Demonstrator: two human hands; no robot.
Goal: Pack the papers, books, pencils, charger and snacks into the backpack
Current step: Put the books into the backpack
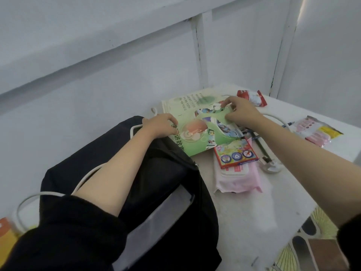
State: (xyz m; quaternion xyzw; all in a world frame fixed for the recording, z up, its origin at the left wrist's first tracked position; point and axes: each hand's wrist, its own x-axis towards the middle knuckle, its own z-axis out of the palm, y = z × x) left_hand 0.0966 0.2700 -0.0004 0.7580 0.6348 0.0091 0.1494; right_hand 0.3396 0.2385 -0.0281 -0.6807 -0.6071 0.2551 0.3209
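Head view: a green picture book [197, 133] is gripped by the left hand [160, 125] and pinched by the right hand [240, 112]. It is located over the white table [244, 208], beside the black backpack [166, 173].

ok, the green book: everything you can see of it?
The green book is a thin, glossy softcover with cartoon art and dark Chinese characters. It lies nearly flat on the table, near corner at the backpack, right corner over a red box. The left hand grips its left edge; the right hand pinches its far edge. A pale printed page shows beyond it.
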